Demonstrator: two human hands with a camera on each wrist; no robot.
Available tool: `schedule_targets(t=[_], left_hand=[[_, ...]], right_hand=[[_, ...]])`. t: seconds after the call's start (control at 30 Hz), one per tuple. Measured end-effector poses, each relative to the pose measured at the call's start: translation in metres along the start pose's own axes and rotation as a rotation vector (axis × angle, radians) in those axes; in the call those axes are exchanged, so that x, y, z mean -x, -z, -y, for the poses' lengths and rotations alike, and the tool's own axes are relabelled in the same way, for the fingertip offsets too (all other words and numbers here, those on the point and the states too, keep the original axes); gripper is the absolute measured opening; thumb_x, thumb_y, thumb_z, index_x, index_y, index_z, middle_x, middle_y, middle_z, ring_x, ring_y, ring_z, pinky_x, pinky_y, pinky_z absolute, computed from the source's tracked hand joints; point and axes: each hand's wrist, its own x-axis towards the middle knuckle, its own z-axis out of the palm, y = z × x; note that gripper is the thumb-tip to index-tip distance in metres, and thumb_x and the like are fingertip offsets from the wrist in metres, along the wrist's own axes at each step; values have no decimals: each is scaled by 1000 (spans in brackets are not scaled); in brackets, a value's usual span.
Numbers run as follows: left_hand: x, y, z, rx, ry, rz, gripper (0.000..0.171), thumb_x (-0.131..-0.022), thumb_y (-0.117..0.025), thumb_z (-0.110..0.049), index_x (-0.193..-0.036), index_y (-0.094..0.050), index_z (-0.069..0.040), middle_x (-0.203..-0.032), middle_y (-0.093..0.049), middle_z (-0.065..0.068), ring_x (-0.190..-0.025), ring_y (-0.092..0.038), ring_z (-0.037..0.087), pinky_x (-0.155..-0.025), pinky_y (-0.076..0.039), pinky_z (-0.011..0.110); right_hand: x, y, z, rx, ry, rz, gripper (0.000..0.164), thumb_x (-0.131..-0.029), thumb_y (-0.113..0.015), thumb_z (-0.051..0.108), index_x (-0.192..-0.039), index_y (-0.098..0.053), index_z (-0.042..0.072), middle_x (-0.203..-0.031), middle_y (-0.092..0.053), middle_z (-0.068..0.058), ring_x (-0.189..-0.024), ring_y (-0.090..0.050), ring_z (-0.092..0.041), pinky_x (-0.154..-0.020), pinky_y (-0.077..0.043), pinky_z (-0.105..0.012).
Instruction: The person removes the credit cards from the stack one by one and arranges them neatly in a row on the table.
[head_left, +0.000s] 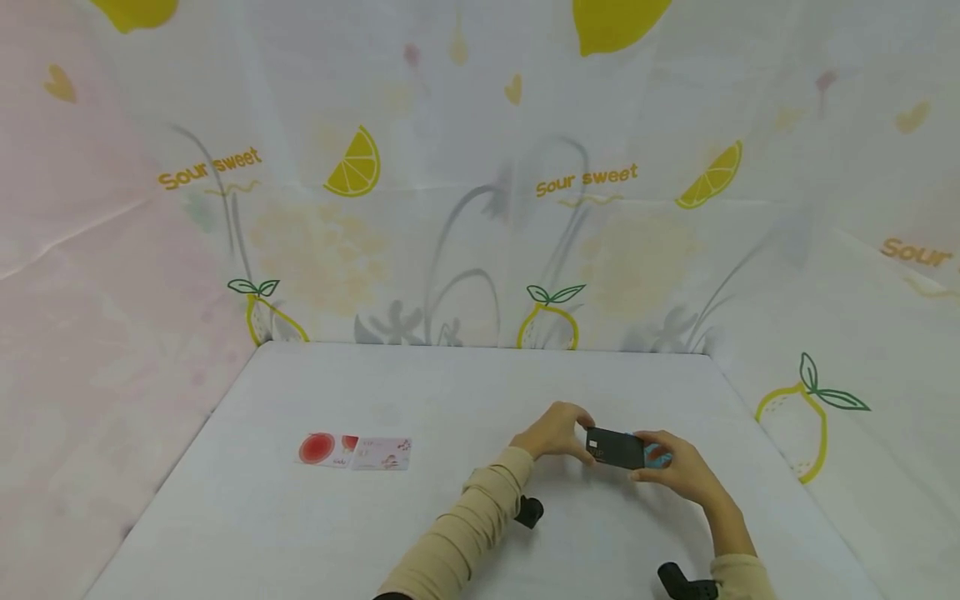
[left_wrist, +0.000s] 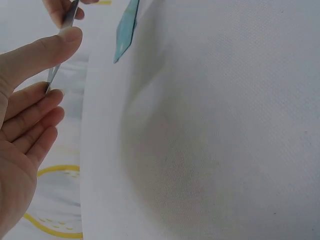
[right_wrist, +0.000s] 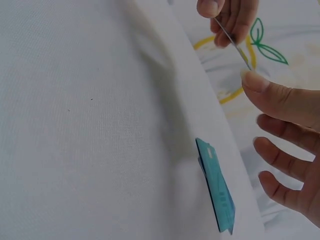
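A black card (head_left: pixel 615 448) with a small pale square near one corner is held in the air between both hands. My left hand (head_left: pixel 557 431) pinches its left end, thumb on one side and fingers on the other. At the opposite end my right hand (head_left: pixel 671 467) pinches the card between thumb and fingertips. In the right wrist view the card (right_wrist: pixel 232 42) is seen nearly edge-on. Below it, blue cards (right_wrist: pixel 216 185) lie overlapping on the table; the head view shows these blue cards (head_left: pixel 657 455) partly hidden by my right hand.
A red-and-white card (head_left: pixel 318 449) and a pale pink card (head_left: pixel 382 454) lie side by side on the left of the white table (head_left: pixel 247 533). Lemon-printed cloth walls (head_left: pixel 450 250) stand at the table's back and sides.
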Motion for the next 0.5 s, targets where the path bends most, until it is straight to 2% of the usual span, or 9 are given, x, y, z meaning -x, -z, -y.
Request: schedule_targets(t=[0.17,0.5], left_hand=[[3,2,3,1,-19,-25,51,-61,-89,-22,-103,-70,-2,-99,-70,5,-95,-63,16,-82,-45,17],[11,4,7,48,-29,-62,51,-60,-89,-20,-104,-69,-2,-99,-70,5,-97,-63,19,-86,-45,21]], right_hand=[[0,-1,3,-9,26,-16,56,-70,-82,13,-116,-60,-6,-104,-62,-19,-79,-57,-25,-62,-48,-28],[-1,-6,8,18,55,-36,54,-71,-81,12,-117,-59,-6,-104,-62,-18,-79,-58,-24,-66,-50,-32]])
